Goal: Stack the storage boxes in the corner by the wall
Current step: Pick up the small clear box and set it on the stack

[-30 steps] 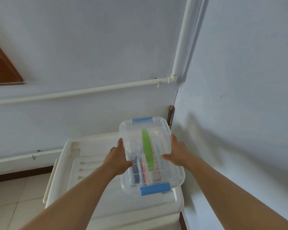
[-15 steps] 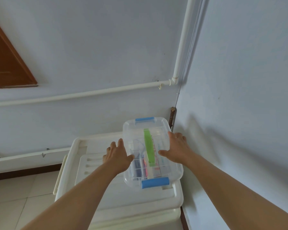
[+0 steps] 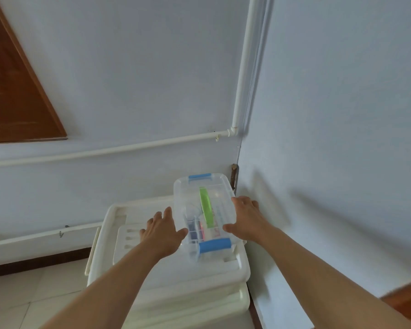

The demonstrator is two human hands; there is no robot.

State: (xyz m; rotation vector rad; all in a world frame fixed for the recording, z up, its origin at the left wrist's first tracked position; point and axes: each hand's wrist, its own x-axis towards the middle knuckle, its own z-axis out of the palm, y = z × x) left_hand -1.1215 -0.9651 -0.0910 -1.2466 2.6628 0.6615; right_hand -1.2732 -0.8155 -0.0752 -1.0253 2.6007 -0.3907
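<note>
Hands frame the small clear plastic storage box [image 3: 205,210] with blue end latches and a green handle strip along its lid. My left hand [image 3: 163,230] lies flat against the box's left side, fingers straight and spread, thumb tip touching the lower left edge near the closer blue latch [image 3: 214,245]. My right hand [image 3: 246,218] rests on the right side of the lid, fingers relaxed and reaching along the rim, thumb at the near right corner. Neither hand curls round the box; both are loosely open and touching it.

Between my hands the clear box sits on the lid of a large white plastic storage box [image 3: 176,264], toward that lid's right and far part, close to the corner where the two pale blue walls meet. Small coloured items, blue and reddish, show through the clear walls, too blurred to identify. The far blue latch [image 3: 200,176] points at the back wall.

Beyond my right hand a white pipe [image 3: 243,67] runs down the corner and turns left along the back wall above the boxes. Far off past my left hand a brown wooden panel [image 3: 14,91] hangs on the wall, and pale floor tiles [image 3: 22,300] lie below my left forearm.
</note>
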